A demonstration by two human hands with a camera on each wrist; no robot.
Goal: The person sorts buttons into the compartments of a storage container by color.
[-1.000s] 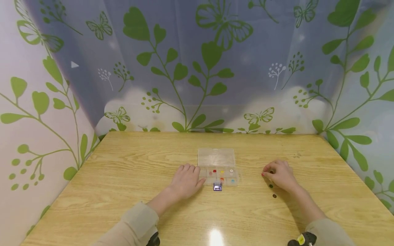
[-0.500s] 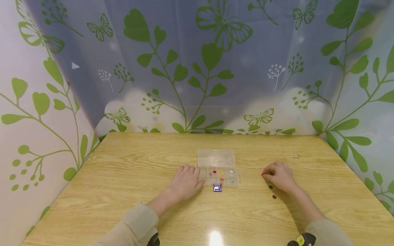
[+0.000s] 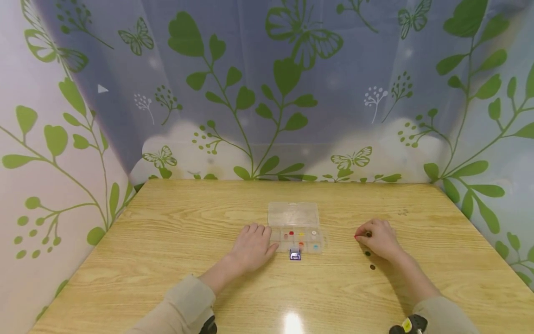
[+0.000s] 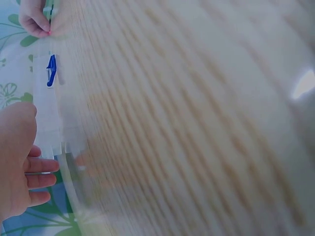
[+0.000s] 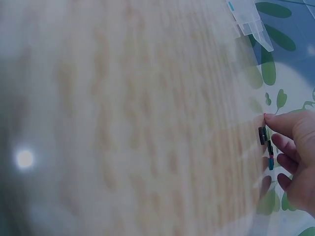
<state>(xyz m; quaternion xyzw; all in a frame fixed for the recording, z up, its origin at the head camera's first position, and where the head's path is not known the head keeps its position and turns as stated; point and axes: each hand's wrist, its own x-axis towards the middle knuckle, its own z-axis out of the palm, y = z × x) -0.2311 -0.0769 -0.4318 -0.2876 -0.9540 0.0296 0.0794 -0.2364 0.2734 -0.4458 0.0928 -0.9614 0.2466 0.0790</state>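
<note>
My left hand [image 3: 251,248] rests with its fingers extended at the left end of a clear plastic compartment box [image 3: 308,251], whose lid [image 3: 293,213] lies folded back. Several small red, yellow, white and blue pieces lie in the box; the white one [image 3: 314,233] looks like a button. A purple-blue clip-like piece [image 3: 295,254] sits at its front edge. To the right of the box, my right hand [image 3: 380,239] pinches a small red button [image 3: 356,237] between thumb and forefinger, close over the table. Dark round buttons [image 3: 372,267] lie beside and below this hand, one partly under its fingers.
The wood-grain table [image 3: 187,208] runs back to a leaf-patterned curtain [image 3: 233,93], with similar cloth at both sides. Several tiny pale clear pieces [image 3: 403,212] lie at the back right, beyond my right hand.
</note>
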